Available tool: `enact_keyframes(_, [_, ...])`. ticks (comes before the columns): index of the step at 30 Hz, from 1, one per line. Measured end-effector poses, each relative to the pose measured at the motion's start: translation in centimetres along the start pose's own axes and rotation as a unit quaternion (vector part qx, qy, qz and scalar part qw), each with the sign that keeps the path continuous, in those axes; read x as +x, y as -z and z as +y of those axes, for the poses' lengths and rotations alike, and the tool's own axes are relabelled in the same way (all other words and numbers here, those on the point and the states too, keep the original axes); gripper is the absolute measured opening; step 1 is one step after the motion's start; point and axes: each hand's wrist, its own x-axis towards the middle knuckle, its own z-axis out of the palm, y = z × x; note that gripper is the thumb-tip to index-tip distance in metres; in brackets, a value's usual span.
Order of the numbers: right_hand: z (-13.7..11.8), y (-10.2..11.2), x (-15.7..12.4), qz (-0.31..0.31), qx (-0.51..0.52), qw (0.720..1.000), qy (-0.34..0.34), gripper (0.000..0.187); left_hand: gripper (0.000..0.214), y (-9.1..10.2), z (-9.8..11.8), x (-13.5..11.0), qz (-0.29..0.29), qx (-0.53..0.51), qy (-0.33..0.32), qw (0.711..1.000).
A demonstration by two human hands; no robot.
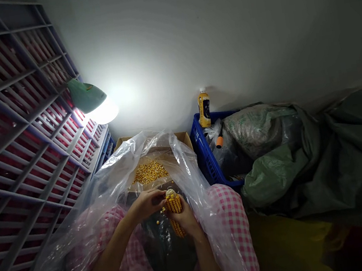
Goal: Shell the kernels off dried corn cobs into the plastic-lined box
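An ear of yellow corn (pixel 174 203) is tilted upright over a clear plastic bag, its tip stripped pale at the top. My right hand (pixel 186 219) wraps round the ear from the right. From the left, my left hand (pixel 150 203) presses its bent fingers and thumb against the ear near the bare tip. A few loose kernels (pixel 158 222) show just below my left fingers. Beyond both hands, a heap of corn kernels (pixel 149 172) lies in the plastic bag (pixel 111 171), which is spread over a cardboard box (pixel 183 137) and across my knees.
On the left stands a tall slatted plastic crate (pixel 27 118) with a lit green lamp (pixel 89 97) fixed to it. At the right, a blue basket (pixel 205 159) holds bags and a yellow drink bottle (pixel 204 108). Dark green sheeting (pixel 359 157) lies farther right, before a pale wall.
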Motion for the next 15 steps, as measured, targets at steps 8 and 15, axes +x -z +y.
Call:
enact_keyframes(8, [-0.3, -0.2, -0.3, 0.002, -0.015, 1.0, -0.025, 0.045, 0.024, -0.8, -0.7, 0.2, 0.038, 0.023, 0.02, 0.999])
enact_keyframes(15, [-0.1, -0.2, -0.3, 0.001, 0.025, 0.999, -0.019, 0.05, 0.038, -0.1, 0.4, 0.2, -0.038, -0.075, 0.067, 0.994])
